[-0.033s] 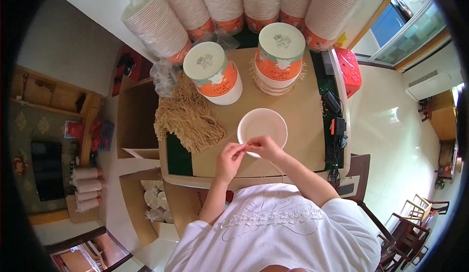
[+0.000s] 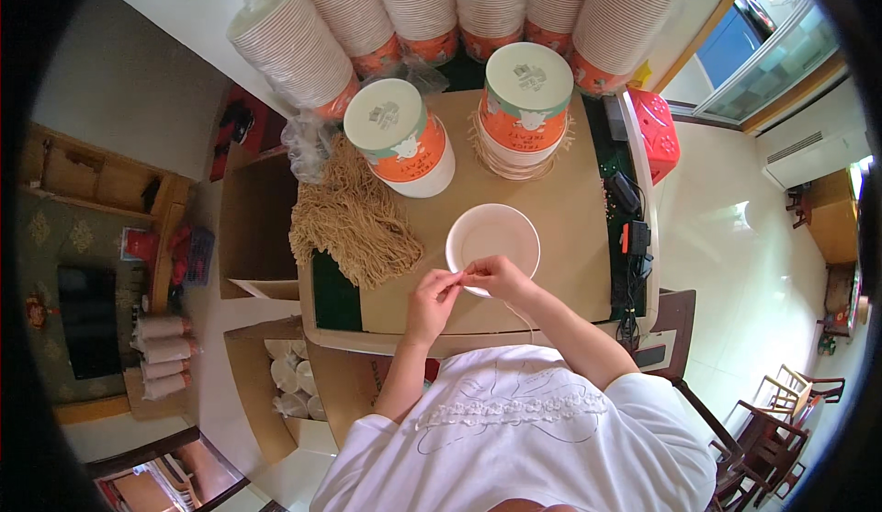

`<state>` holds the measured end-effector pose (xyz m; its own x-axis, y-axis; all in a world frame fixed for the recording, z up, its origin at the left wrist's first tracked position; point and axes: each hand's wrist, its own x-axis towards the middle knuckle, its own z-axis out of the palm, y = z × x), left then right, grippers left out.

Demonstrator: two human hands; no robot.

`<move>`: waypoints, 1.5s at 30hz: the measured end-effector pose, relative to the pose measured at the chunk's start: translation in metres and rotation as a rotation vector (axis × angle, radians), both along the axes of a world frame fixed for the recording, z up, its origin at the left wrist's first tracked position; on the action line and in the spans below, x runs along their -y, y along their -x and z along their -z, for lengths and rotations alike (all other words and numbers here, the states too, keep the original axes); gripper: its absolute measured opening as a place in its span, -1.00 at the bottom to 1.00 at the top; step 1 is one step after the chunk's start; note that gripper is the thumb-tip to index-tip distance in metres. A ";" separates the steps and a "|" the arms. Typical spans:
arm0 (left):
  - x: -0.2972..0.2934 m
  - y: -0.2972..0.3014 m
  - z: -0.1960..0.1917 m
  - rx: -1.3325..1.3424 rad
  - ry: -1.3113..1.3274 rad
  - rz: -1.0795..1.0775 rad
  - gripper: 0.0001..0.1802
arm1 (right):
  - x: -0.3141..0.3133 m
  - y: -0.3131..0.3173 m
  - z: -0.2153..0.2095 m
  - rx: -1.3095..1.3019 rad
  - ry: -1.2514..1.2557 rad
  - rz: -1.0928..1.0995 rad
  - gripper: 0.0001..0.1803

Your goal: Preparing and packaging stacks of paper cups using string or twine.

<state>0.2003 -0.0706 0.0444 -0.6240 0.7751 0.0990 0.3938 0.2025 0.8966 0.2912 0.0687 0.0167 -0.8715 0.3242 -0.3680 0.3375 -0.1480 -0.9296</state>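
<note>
A white paper bucket (image 2: 492,229) stands with its mouth up at the near middle of the table. My left hand (image 2: 432,306) and my right hand (image 2: 499,278) meet at its near left rim, fingertips pinched together. A thin tan cord (image 2: 530,320) trails from beneath my right forearm toward the table's front edge. Its end appears to be between the fingertips of both hands, though the fingers mostly hide it. Left of the bucket lies a loose heap of tan cords (image 2: 354,227).
Beyond the bucket stand an upside-down orange-and-white bucket (image 2: 409,149) and an upside-down bucket stack (image 2: 525,112) with cords around it. Tall wrapped bucket stacks (image 2: 418,2) line the back. Black cables and an adapter (image 2: 634,236) lie along the right edge. Open cardboard boxes (image 2: 253,374) stand left.
</note>
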 end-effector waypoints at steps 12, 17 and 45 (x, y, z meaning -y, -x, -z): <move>0.005 0.001 0.015 0.369 0.014 -0.083 -0.87 | -0.003 -0.012 -0.001 -0.053 0.154 0.004 -0.88; -0.006 -0.006 -0.006 0.180 -0.042 -0.045 -0.88 | -0.002 -0.011 0.002 -0.066 0.126 0.035 -0.89; -0.008 -0.004 0.019 0.288 0.012 -0.096 -0.71 | 0.006 -0.007 -0.023 -0.118 -0.188 0.107 -0.87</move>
